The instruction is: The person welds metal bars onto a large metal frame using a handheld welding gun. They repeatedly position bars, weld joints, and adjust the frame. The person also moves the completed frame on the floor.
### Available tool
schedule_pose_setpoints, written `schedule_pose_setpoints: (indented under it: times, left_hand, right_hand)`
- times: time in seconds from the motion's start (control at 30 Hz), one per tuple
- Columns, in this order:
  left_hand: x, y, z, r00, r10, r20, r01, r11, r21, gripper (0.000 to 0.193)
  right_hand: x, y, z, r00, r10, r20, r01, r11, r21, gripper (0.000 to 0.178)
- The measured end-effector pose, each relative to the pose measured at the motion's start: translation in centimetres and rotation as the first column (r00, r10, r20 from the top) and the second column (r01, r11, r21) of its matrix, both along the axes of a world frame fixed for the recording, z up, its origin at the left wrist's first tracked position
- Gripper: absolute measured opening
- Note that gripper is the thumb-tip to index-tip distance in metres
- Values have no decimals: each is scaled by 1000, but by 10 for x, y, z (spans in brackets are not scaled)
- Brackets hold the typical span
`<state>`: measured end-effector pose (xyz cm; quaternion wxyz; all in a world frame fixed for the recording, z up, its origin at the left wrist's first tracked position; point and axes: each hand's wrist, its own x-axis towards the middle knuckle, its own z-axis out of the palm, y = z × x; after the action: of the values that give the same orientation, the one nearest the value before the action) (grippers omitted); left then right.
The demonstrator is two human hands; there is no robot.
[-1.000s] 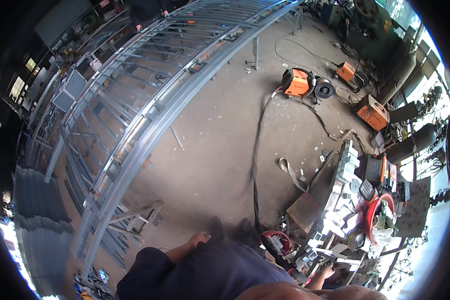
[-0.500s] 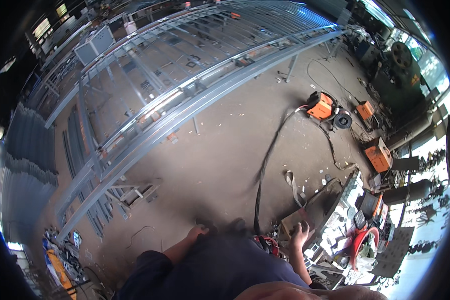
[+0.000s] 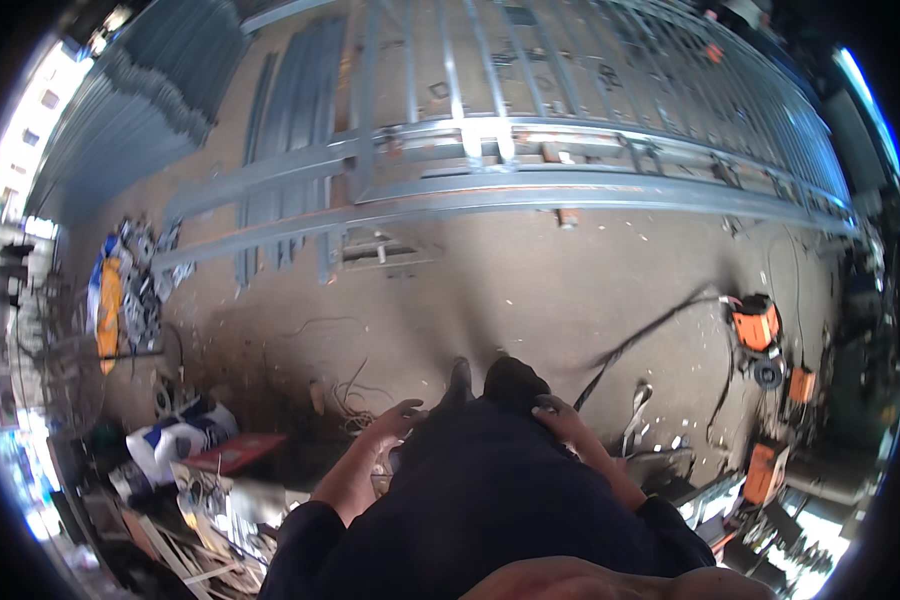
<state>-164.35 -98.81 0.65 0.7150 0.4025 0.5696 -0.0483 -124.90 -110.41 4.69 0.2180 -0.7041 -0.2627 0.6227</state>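
My left hand (image 3: 398,420) hangs beside my left thigh, with its fingers loosely bent and a little apart. Nothing shows in it. My right hand (image 3: 562,418) rests close to the dark cloth over my right thigh, fingers slack and partly spread, also without anything visible in it. Between the two hands stand my dark shoes (image 3: 458,380) on the bare floor. A dark cable (image 3: 642,338) runs over the floor from near my right hand to an orange wire-feed unit (image 3: 755,326) at the right.
A long galvanized steel frame with bars (image 3: 590,188) lies on supports ahead. Loose steel profiles (image 3: 300,120) and stacked corrugated sheets (image 3: 135,125) are at the far left. Bags (image 3: 182,440) and scrap clutter the near left; an orange box (image 3: 765,472) stands at the near right.
My view has turned left, so the steel frame now lies across ahead. My right hand has come from beside the cluttered bench to my thigh. The left hand stays beside my body.
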Motion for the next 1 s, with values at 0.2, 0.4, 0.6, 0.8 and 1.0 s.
schedule_pose_setpoints:
  times: [0.2,0.4,0.6,0.8,1.0]
  left_hand:
    - [10,-25,46,833,455,317,-488,872,30,62]
    - [-13,-63,80,723,651,231,-675,737,40,55]
    - [-43,-49,67,600,796,82,-798,589,125,49]
    - [-135,-22,11,397,918,21,-894,381,236,42]
    - [-269,-28,38,364,917,-165,-836,399,376,37]
  right_hand:
    - [-39,114,-8,905,369,-210,-358,929,91,51]
    - [-86,184,-42,643,721,-259,-690,692,215,34]
    - [-145,269,-14,590,789,-172,-789,609,86,35]
    - [-261,340,-21,617,781,96,-784,621,-14,33]
    - [-413,399,-28,464,854,234,-886,447,126,36]
